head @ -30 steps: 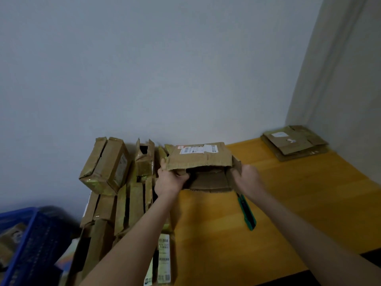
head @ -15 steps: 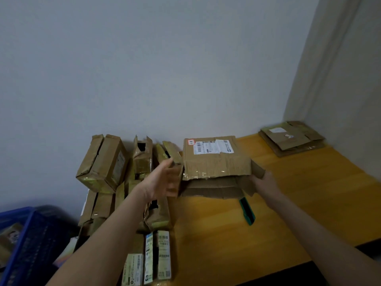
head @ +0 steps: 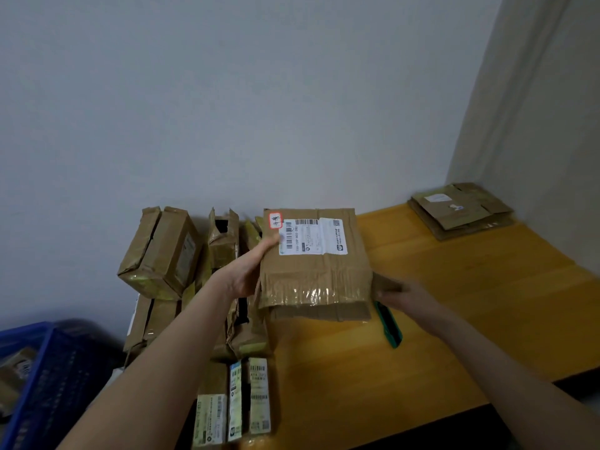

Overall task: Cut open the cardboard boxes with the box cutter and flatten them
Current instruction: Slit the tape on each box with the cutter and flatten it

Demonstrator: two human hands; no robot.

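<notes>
Two bare hands are seen in the head view, and one cardboard box (head: 316, 264) is held between them over the far left part of the yellow wooden table (head: 454, 319), close to the wall. The box's broad face is turned up towards the camera. A white shipping label (head: 313, 237) and a small red-bordered sticker (head: 276, 220) are carried on that face, and glossy tape is seen across its near edge. The left hand (head: 246, 271) is laid flat against the box's left side, with the fingers stretched out straight along the edge and curled round nothing. The right hand (head: 406, 295) is blurred, but its fingers appear closed on a brown flap that juts from the box's right side. The green box cutter (head: 388, 324) is left lying on the table just beside the box's near right corner, partly hidden under the right hand and gripped by neither hand. Many taped boxes (head: 162, 251) are piled at the table's left end against the wall, some upright and some tilted. Flattened cardboard (head: 461, 211) is stacked at the far right corner, well apart from the hands. A blue crate (head: 42, 378) is seen at lower left.
</notes>
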